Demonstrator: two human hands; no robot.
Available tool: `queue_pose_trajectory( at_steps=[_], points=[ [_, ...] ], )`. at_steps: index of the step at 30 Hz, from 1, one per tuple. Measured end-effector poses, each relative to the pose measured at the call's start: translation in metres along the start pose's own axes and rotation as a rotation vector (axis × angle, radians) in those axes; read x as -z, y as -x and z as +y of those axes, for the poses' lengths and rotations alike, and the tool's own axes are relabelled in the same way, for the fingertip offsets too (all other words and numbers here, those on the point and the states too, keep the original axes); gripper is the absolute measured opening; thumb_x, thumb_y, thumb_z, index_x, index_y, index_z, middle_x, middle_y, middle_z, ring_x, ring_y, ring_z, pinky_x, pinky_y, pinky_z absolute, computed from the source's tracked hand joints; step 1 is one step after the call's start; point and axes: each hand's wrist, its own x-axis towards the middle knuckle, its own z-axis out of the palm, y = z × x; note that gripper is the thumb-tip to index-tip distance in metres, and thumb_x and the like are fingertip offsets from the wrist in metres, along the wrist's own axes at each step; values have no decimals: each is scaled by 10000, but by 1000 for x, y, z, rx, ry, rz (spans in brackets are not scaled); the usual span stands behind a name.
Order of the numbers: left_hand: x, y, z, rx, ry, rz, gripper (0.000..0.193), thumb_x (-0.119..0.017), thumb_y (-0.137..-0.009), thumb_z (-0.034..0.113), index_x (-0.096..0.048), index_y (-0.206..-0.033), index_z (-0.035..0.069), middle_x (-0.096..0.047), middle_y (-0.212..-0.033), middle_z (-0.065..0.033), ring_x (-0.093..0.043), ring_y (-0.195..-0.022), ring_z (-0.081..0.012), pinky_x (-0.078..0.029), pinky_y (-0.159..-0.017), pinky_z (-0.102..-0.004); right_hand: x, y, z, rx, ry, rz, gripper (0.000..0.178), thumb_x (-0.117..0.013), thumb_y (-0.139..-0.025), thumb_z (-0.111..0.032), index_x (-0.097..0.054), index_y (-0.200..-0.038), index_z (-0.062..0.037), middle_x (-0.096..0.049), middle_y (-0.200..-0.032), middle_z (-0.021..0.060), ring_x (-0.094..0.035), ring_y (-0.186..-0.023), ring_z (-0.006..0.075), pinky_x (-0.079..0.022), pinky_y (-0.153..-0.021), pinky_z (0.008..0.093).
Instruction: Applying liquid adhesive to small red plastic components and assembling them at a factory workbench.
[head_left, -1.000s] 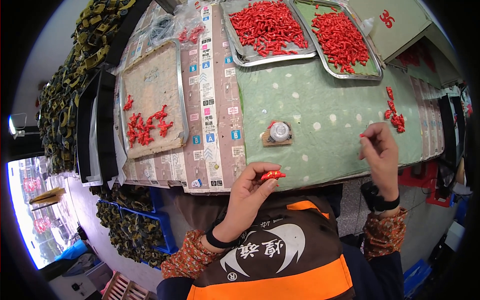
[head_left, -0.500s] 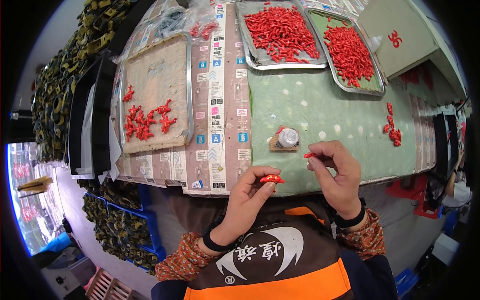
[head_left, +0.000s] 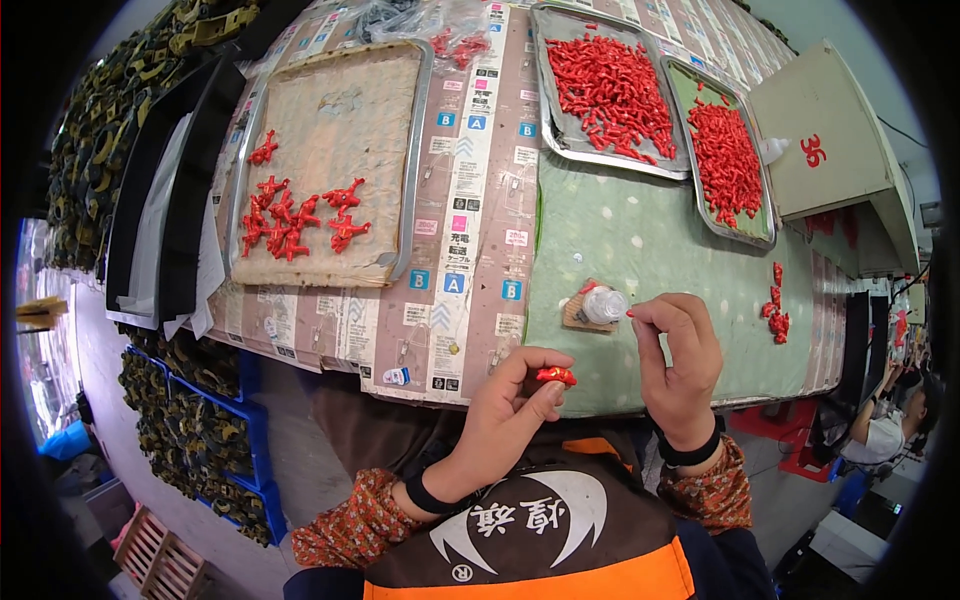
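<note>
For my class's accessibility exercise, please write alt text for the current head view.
A person's left hand pinches a small red figure; the right hand holds a tiny red piece beside a clear round container. Beyond lie three trays of red pieces.

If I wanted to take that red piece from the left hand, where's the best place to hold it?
Probably by its right end, pinched from the right. The red piece lies roughly sideways, that end pointing away from the palm of the left hand, with open space beside it.
</note>
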Motion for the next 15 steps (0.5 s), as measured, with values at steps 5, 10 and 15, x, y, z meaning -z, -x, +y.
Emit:
queue_pose_trajectory(
  at_steps=[5, 10, 15],
  points=[
    [3, 0, -3, -11, 24, -15, 282, -544, -1056, 129, -538, -1320, 30, -596, -1167, -60, -608, -1008, -99, -555, -823, -259, -7, 0, 2, 11, 33, 6, 237, -702, -821, 121, -644, -1020, 7, -635, -929, 153, -637, -778, 311, -517, -668, 378],
    [0, 1, 0, -17, 57, 15, 261, -562, -1052, 129, -562, -1299, 42, -600, -1098, -25, -578, -932, -65, -536, -789, -238, -8, -1, 2, 58, 85, -2, 240, -710, -815, 115, -647, -1024, 13, -638, -931, 157, -642, -787, 319, -522, -672, 382],
    [2, 1, -3, -27, 51, 4, 261, -560, -1053, 131, -568, -1297, 39, -603, -1089, -26, -584, -927, -68, -537, -790, -239, -9, 0, 3, 103, 132, -14, 252, -718, -804, 110, -655, -1030, 17, -640, -943, 160, -641, -804, 327, -524, -685, 389]
  ],
)
